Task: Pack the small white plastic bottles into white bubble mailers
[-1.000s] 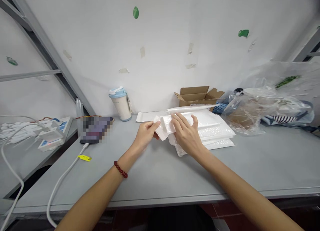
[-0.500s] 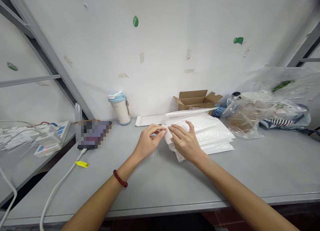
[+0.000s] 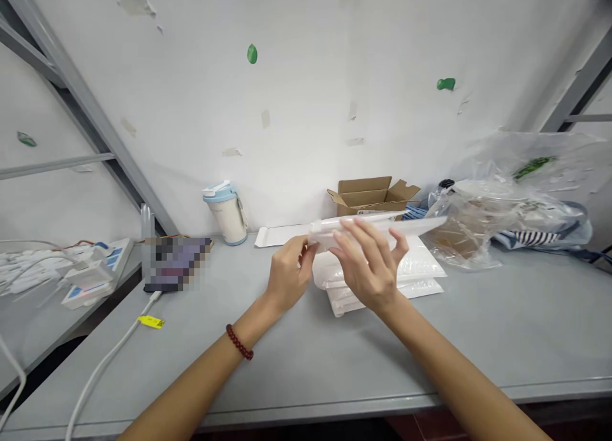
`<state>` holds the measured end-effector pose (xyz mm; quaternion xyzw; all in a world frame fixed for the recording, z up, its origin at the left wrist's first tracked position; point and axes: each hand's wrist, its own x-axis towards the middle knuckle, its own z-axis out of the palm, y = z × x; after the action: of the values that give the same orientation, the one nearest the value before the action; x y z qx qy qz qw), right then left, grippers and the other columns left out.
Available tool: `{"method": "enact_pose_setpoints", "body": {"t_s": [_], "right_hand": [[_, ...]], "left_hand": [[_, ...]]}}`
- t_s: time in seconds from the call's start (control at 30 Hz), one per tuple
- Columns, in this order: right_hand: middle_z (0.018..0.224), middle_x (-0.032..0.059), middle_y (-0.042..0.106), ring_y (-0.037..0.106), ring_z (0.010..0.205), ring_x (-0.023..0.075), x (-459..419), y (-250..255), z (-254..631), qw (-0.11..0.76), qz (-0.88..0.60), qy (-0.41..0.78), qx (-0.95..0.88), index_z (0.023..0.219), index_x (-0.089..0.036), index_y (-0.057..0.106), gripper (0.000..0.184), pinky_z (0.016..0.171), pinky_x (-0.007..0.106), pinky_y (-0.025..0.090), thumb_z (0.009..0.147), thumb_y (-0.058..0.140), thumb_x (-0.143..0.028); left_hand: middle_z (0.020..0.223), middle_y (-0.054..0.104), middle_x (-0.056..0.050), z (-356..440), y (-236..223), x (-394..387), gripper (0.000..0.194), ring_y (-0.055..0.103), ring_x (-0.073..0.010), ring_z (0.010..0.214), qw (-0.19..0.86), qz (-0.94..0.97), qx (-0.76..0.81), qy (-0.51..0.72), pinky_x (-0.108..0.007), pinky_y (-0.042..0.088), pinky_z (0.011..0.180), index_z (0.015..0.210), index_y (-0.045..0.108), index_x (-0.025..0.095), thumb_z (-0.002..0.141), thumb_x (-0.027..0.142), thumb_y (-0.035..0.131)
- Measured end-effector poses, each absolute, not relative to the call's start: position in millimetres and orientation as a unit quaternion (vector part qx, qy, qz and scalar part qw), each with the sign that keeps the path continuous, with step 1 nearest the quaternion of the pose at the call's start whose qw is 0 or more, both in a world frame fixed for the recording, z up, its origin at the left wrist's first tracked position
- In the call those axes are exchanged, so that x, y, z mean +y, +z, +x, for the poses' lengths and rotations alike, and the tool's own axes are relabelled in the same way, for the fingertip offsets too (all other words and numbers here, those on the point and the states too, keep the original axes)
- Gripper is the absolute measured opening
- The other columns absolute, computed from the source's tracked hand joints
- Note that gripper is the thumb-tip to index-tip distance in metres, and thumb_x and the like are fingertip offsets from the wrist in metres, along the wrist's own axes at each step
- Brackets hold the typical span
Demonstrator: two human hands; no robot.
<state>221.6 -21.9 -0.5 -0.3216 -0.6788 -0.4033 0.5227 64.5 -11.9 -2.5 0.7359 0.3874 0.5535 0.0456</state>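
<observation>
A white bubble mailer (image 3: 423, 225) is raised above the others, tilted so that it shows nearly edge-on. My left hand (image 3: 289, 272) pinches its left end between thumb and fingers. Against its near face lie the fingers of my right hand (image 3: 371, 266), with the thumb at the lower edge; both hands are closed on it. Beneath them a stack of white bubble mailers (image 3: 423, 262) rests on the grey table, partly hidden by my right hand. Behind my left hand lies a flat white piece (image 3: 282, 235), like an envelope or another mailer.
An open cardboard box (image 3: 366, 195) stands against the wall behind the stack. To its right are a clear plastic bag (image 3: 466, 237) and a blue striped cloth (image 3: 535, 237). On the left stand a blue-lidded cup (image 3: 227, 215), a blurred phone (image 3: 176, 266) on a white cable (image 3: 112, 358), and chargers (image 3: 93, 272).
The top mailer has come up off the stack and tipped toward edge-on. My left hand, earlier at its folded end, now pinches that end higher. The view has shifted slightly.
</observation>
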Motion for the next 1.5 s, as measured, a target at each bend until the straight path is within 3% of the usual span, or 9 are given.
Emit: {"method": "enact_pose_setpoints", "body": {"t_s": [0.17,0.33,0.57,0.9,1.03,1.17,1.3,1.43,1.5], "right_hand": [[0.122,0.0138,0.061,0.050,0.119,0.0280,-8.0,2.3,234.5,0.482,-0.416,-0.375,-0.674,0.119,-0.018,0.053,0.034,0.100,0.044,0.021,0.088,0.053,-0.032],[0.100,0.0128,0.068,0.057,0.095,0.0252,7.8,-13.8,238.3,0.304,-0.490,-0.276,-0.769,0.099,-0.015,0.061,0.028,0.091,0.044,0.025,0.093,0.042,-0.035],[0.104,0.0130,0.065,0.053,0.095,0.0261,8.2,-19.5,234.4,0.245,-0.526,-0.231,-0.781,0.101,-0.015,0.060,0.033,0.086,0.043,0.026,0.094,0.040,-0.041],[0.108,0.0123,0.064,0.053,0.100,0.0261,8.2,-18.3,237.7,0.326,-0.515,-0.217,-0.763,0.103,-0.016,0.058,0.029,0.090,0.044,0.027,0.093,0.042,-0.038],[0.108,0.0125,0.065,0.055,0.101,0.0251,13.7,-12.6,240.9,0.399,-0.501,-0.212,-0.738,0.104,-0.016,0.057,0.028,0.091,0.045,0.029,0.093,0.043,-0.036],[0.111,0.0116,0.063,0.054,0.109,0.0251,3.4,2.5,270.9,0.539,-0.511,-0.180,-0.645,0.107,-0.018,0.057,0.030,0.095,0.046,0.032,0.088,0.047,-0.040],[0.128,0.0170,0.049,0.050,0.114,0.0280,-38.2,-10.2,309.2,0.718,-0.624,0.007,-0.308,0.121,-0.016,0.047,0.057,0.095,0.048,0.040,0.078,0.055,-0.052],[0.143,0.0165,0.032,0.040,0.128,0.0286,-73.6,-46.5,315.1,0.712,-0.640,0.249,-0.149,0.132,-0.021,0.032,0.082,0.103,0.047,0.038,0.065,0.067,-0.052],[0.132,0.0151,0.044,0.046,0.123,0.0291,-77.3,-56.5,310.4,0.710,-0.588,0.337,-0.191,0.123,-0.024,0.041,0.067,0.092,0.046,0.049,0.066,0.065,-0.050]], "left_hand": [[0.050,0.051,0.004,80.8,6.8,-7.0,0.024,0.045,-0.0081,0.041,0.401,0.598,0.457,0.522,-0.020,0.040,0.042,0.069,0.057,0.016,0.080,0.037,0.059],[0.044,0.049,0.003,77.9,-13.4,-0.6,0.027,0.045,-0.0084,0.038,0.515,0.531,0.497,0.454,-0.019,0.038,0.037,0.065,0.057,0.014,0.073,0.038,0.066],[0.060,0.058,-0.001,59.4,-29.1,6.4,0.031,0.045,-0.0052,0.039,0.502,0.537,0.509,0.449,-0.017,0.032,0.033,0.069,0.059,0.012,0.076,0.043,0.060],[0.059,0.057,0.000,57.7,-36.6,12.3,0.034,0.044,-0.0068,0.041,0.452,0.564,0.532,0.441,-0.020,0.031,0.037,0.073,0.061,0.013,0.080,0.045,0.052],[0.061,0.060,-0.001,54.2,-35.7,12.2,0.034,0.049,-0.0102,0.048,0.330,0.612,0.547,0.467,-0.024,0.039,0.048,0.071,0.061,0.015,0.082,0.045,0.049],[0.078,0.064,-0.005,53.5,-16.1,6.0,0.025,0.058,-0.0165,0.073,0.158,0.642,0.535,0.527,-0.028,0.045,0.066,0.082,0.061,0.016,0.083,0.040,0.051],[0.105,0.062,-0.010,69.0,17.8,5.2,0.031,0.055,-0.0231,0.102,0.100,0.765,0.435,0.464,-0.034,0.045,0.082,0.100,0.060,0.018,0.079,0.041,0.059],[0.125,0.056,-0.013,100.2,34.8,18.5,0.063,0.048,-0.0319,0.118,0.188,0.844,0.392,0.314,-0.041,0.039,0.095,0.115,0.057,0.018,0.064,0.053,0.070],[0.124,0.057,-0.014,114.2,30.9,26.2,0.072,0.045,-0.0362,0.121,0.210,0.852,0.397,0.270,-0.043,0.039,0.094,0.116,0.057,0.019,0.056,0.054,0.075]]}}
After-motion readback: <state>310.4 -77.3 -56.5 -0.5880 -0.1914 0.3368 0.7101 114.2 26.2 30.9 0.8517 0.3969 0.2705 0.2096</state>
